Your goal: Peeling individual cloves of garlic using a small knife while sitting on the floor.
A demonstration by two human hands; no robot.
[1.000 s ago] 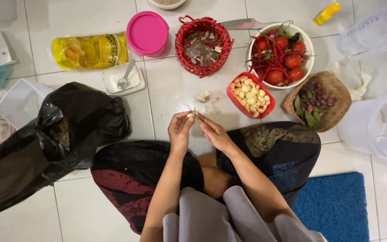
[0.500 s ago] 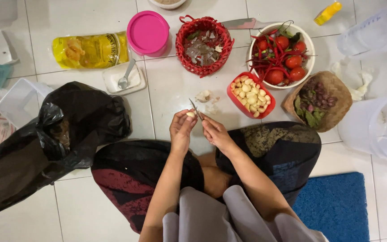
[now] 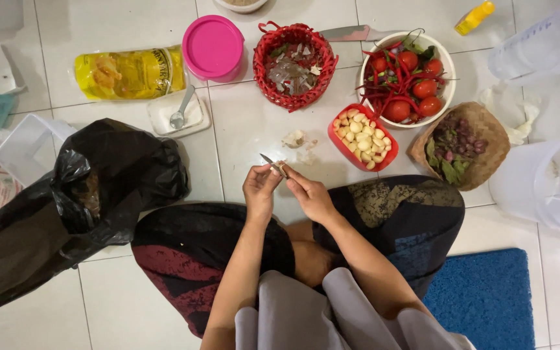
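I sit cross-legged on a white tiled floor. My left hand (image 3: 259, 189) and my right hand (image 3: 310, 196) meet in front of my knees. My right hand grips a small knife (image 3: 272, 162) whose blade points up and left. My left hand pinches a small garlic clove against the blade; the clove is mostly hidden by the fingers. A red container (image 3: 343, 144) of peeled garlic cloves stands just beyond my right hand. Loose garlic skins (image 3: 295, 138) lie on the tiles ahead of my hands.
Around me are a white bowl (image 3: 447, 91) of tomatoes and red chillies, a red woven basket (image 3: 264, 71) of peels, a pink-lidded tub (image 3: 213, 46), a yellow oil pouch (image 3: 131, 71), a woven tray (image 3: 487, 129) of shallots, a black plastic bag (image 3: 66, 201) and a blue mat (image 3: 487, 298).
Both hands stay together in the same spot. The knife blade has shifted a little and now sticks out up and left past my left fingers.
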